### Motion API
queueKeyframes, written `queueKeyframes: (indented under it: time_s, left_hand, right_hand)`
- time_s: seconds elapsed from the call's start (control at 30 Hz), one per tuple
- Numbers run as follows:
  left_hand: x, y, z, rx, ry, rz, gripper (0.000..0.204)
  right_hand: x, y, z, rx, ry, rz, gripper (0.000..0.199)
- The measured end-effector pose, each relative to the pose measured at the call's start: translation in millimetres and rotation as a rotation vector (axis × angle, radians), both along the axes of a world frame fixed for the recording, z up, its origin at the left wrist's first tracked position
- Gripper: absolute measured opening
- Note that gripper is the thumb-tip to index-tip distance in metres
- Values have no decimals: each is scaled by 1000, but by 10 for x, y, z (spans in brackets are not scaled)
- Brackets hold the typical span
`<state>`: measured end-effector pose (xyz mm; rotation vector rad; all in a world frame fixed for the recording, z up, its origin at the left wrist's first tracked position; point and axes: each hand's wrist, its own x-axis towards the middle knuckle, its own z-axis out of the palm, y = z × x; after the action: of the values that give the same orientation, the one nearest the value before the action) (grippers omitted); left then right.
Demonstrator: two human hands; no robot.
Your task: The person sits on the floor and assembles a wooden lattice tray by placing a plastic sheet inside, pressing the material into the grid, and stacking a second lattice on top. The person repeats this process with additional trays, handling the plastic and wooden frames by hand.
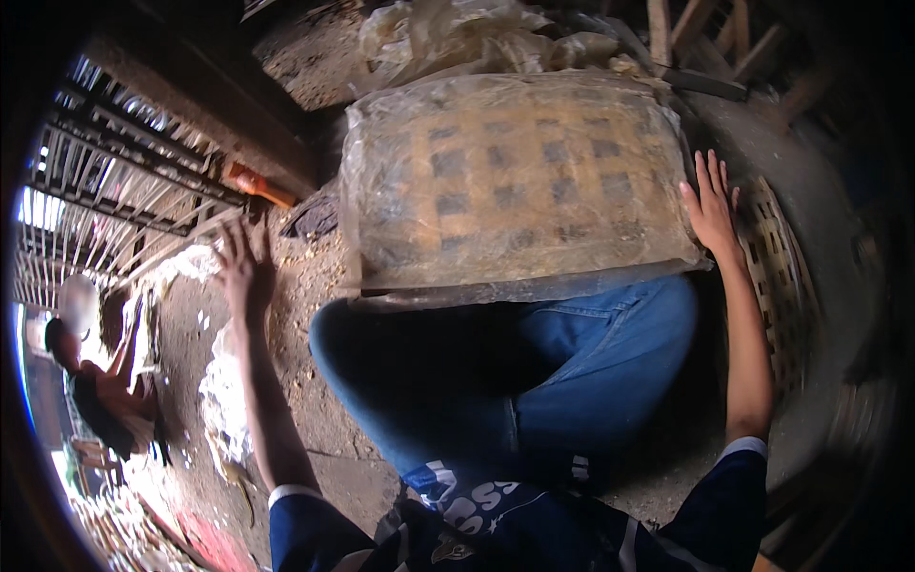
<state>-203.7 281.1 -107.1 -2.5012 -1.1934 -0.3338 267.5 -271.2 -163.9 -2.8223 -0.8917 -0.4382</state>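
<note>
While both hands spread, right hand (713, 208) touches plastic-wrapped woven basket (515, 181), left hand (243, 272) apart.

A woven bamboo tray (515, 181) with a matt checkered weave lies under glossy, wrinkled clear plastic sheeting (381, 229), resting on blue denim jeans (572, 353) above a rough, dusty earthen floor (315, 286) beside another woven basket (777, 276).

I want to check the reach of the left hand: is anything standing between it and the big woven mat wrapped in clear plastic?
Nothing visible does. The left hand hovers over dusty ground, apart from the plastic-wrapped woven mat lying across the lap. The right hand already rests on the mat's right edge.
</note>
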Motion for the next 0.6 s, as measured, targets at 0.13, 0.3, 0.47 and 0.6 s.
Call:
queueKeyframes:
  time_s: [0.13, 0.3, 0.47, 0.6]
  left_hand:
    - [767, -560, 126, -64, -339, -450, 63]
    - [1801, -1802, -226, -223, -131, -712, 63]
    - [1673, -1634, -355, -274, 1, -564, 65]
    - [1776, -1678, -421, -318, 26, -585, 66]
  right_hand:
    - [-693, 947, 387, 261, 82, 269, 66]
    - [-1462, 1786, 184, 87, 154, 667, 72]
    - [-720, 904, 359, -66, 363, 133, 65]
    - [-138, -968, -124, 198, 236, -411, 68]
